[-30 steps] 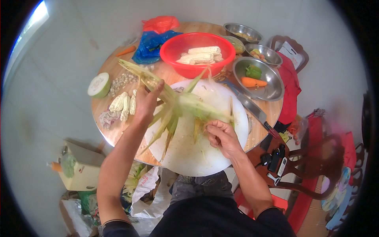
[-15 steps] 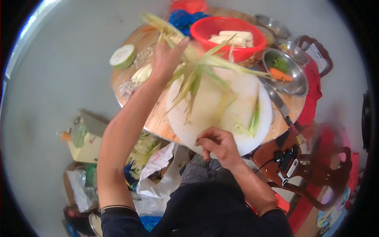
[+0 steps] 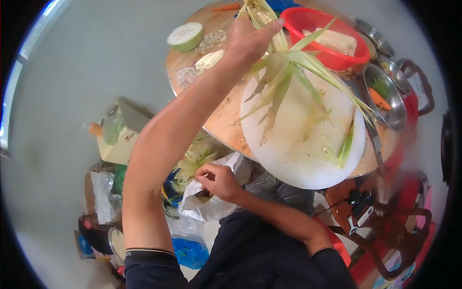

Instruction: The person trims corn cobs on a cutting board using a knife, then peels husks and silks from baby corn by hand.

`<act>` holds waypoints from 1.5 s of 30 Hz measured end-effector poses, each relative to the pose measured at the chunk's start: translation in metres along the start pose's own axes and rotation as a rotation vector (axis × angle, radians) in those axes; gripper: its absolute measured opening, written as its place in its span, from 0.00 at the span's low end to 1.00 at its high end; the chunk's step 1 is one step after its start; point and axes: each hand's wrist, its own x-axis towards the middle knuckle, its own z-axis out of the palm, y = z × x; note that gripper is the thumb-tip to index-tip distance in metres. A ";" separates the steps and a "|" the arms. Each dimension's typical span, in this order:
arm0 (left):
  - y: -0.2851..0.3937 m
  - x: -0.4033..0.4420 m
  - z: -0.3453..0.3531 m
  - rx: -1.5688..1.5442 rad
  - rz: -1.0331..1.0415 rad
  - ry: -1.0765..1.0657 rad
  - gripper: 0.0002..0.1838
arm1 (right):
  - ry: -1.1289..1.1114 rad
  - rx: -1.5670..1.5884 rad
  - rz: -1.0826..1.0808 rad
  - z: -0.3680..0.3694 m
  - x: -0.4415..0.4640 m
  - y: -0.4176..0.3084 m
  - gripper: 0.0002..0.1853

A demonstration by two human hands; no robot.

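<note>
My left hand [image 3: 250,39] is wrapped round a corn cob [image 3: 278,42] at the top centre, its husk leaves [image 3: 284,67] peeled back and spread over the white round board [image 3: 288,159]. My right hand [image 3: 216,180] is below the table, over a white bag [image 3: 202,204] and beside a heap of husks [image 3: 197,156]. Its fingertips are pinched together; whatever they hold is too small to make out. A loose green husk strip [image 3: 346,144] lies on the board's right side.
A red basin [image 3: 332,62] of peeled cobs stands behind the board. A knife [image 3: 374,139] and a steel bowl [image 3: 397,113] with a carrot are at the right. A cut gourd [image 3: 186,36] sits at the table's left. Below right is a wooden chair [image 3: 339,197].
The view has swung left. My right hand has moved from over the board to the bag below the table. My left hand still holds the cob, now near the red basin.
</note>
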 end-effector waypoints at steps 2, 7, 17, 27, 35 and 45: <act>-0.005 0.003 -0.003 -0.001 0.073 -0.001 0.37 | 0.005 0.052 0.014 -0.003 0.003 -0.003 0.08; -0.019 0.001 -0.012 -0.094 0.025 0.036 0.19 | 0.059 0.176 0.002 0.013 0.018 -0.011 0.10; -0.038 0.004 -0.013 0.074 0.246 0.079 0.23 | -0.121 -0.338 -0.421 0.043 0.061 0.040 0.22; -0.033 -0.016 0.023 -0.346 -0.064 -0.201 0.18 | 0.467 -0.072 -0.497 -0.134 -0.094 -0.123 0.16; -0.024 -0.036 0.070 -0.065 0.212 -0.382 0.21 | 0.890 -0.519 -0.573 -0.250 -0.040 -0.199 0.23; -0.032 -0.055 0.094 -0.262 -0.002 -0.442 0.25 | 0.913 -0.179 -0.259 -0.288 -0.026 -0.180 0.14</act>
